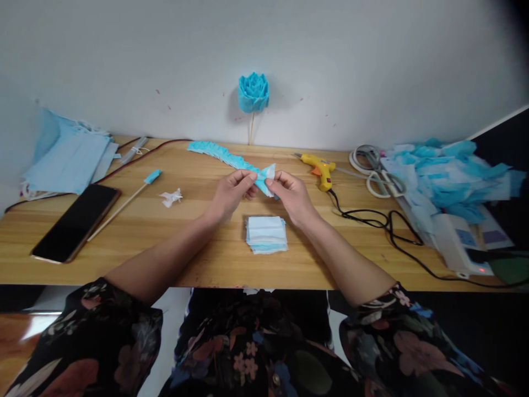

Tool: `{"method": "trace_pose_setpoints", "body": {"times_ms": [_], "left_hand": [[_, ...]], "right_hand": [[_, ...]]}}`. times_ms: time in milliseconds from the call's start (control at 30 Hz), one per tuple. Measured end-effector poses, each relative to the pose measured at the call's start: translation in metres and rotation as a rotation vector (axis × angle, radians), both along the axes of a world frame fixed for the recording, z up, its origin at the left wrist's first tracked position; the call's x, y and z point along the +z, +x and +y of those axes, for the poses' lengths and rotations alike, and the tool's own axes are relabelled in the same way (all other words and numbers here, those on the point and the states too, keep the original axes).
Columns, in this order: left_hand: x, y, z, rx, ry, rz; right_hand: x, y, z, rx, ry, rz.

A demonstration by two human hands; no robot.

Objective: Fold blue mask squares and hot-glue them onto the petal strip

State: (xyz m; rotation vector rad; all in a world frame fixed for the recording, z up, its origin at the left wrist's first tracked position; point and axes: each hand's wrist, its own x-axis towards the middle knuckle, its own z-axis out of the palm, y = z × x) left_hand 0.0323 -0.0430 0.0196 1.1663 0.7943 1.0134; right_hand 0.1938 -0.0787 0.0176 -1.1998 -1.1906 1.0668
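Note:
My left hand and my right hand meet above the middle of the wooden table. Both pinch one small light-blue cloth piece between fingertips and fold it. Directly below the hands lies a neat stack of blue-and-white cut squares. Behind the hands a long row of folded blue pieces runs toward the back left. A finished blue cloth flower on a stick stands against the wall.
A yellow glue gun with a black cord lies right of the hands, with scissors and a heap of blue scraps beyond. At left are a phone, a blue-tipped stick, a white scrap and face masks.

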Motion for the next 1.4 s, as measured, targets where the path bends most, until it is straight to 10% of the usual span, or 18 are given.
{"method": "trace_pose_setpoints", "body": {"times_ms": [967, 1167, 1267, 1400], "left_hand": [[-0.007, 0.001, 0.004, -0.045, 0.02, 0.102], [-0.011, -0.002, 0.01, 0.025, 0.012, 0.068], [-0.014, -0.003, 0.012, 0.054, -0.001, 0.053], [-0.018, -0.006, 0.015, 0.084, -0.006, 0.06]], "right_hand": [[0.004, 0.01, 0.005, -0.024, 0.002, 0.059], [0.032, 0.09, 0.016, -0.487, 0.1, -0.543], [0.037, 0.122, 0.012, -0.655, -0.192, -1.04], [0.028, 0.13, 0.009, -0.475, -0.585, -1.307]]}}
